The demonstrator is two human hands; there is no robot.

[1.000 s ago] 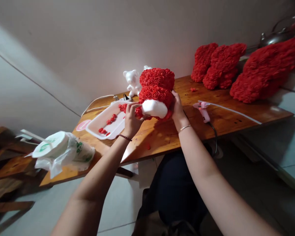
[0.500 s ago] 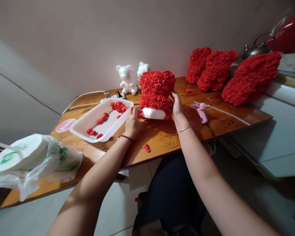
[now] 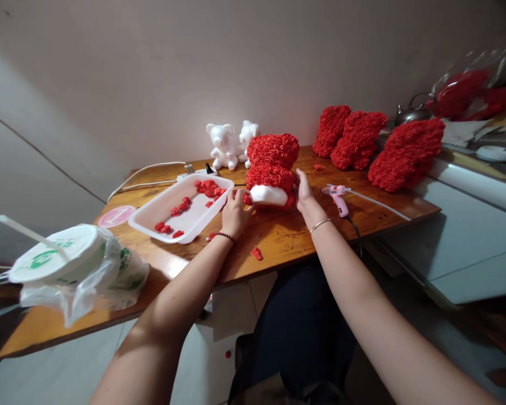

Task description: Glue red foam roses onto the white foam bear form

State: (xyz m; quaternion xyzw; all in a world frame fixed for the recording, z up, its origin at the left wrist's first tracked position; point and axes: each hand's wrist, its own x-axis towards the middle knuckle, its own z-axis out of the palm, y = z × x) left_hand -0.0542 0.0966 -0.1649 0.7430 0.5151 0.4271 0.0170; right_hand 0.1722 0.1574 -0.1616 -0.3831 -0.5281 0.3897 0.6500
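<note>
A bear-shaped foam figure covered in red foam roses (image 3: 272, 163) stands between my hands on the wooden table. A bare white band shows low on its near side. My left hand (image 3: 236, 215) grips its lower left edge with bent fingers. Against its right side lies my right hand (image 3: 305, 191), fingers long and partly hidden behind the figure. Left of it is a white plastic tray (image 3: 137, 219) holding loose red roses (image 3: 206, 187). A pink glue gun (image 3: 338, 198) with a long glue stick rests to the right.
Two white foam bears (image 3: 222, 146) sit by the wall, near a power strip (image 3: 198, 173). Several finished red rose bears (image 3: 407, 154) stand at the right. A bagged white tub (image 3: 80, 264) occupies the left corner. One loose rose (image 3: 257, 253) lies near the table's front edge.
The view has shifted a little, so the whole scene sits differently in the frame. Both hands stay at the rose bear's sides, with little visible movement on the table.
</note>
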